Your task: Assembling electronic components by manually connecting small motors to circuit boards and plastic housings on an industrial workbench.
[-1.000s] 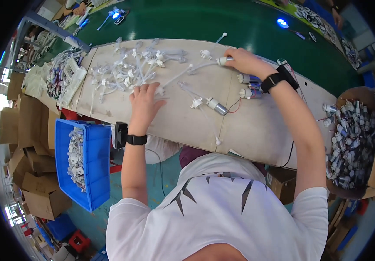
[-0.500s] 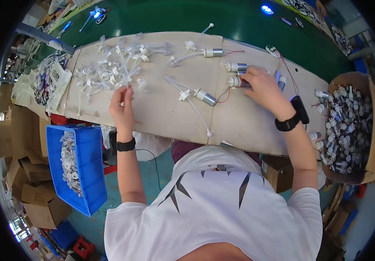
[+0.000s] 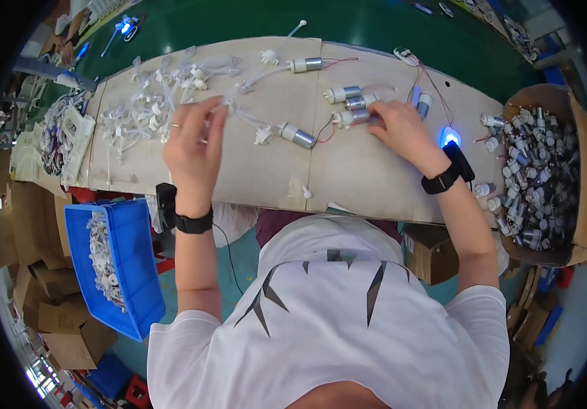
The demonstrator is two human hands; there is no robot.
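- Here, the left hand (image 3: pixel 191 140) hovers over the beige counter (image 3: pixel 348 170), fingers pinched on a white tube piece (image 3: pixel 220 103) at the edge of the heap of white tube fittings (image 3: pixel 150 109), which lies at its 10 o'clock.
- Right hand (image 3: pixel 402 129): fingers curled onto a small silver motor (image 3: pixel 354 117), touching it; two like motors (image 3: pixel 351 95) lie just beside, at 11 o'clock from the hand.
- Between the hands: a motor with red and black leads (image 3: pixel 297 136), joined to thin white tubing that crosses the counter.
- At 3 o'clock of the right hand: a blue-lit black device (image 3: pixel 451 140), then a cardboard box of motors (image 3: pixel 545 170) at the counter's end.
- At 7 o'clock of the left hand, below the counter edge: a blue crate (image 3: pixel 136 273) with white parts; brown cartons (image 3: pixel 27 273) stand beside it.
- Green floor (image 3: pixel 348 27) lies beyond the counter at 12 o'clock.
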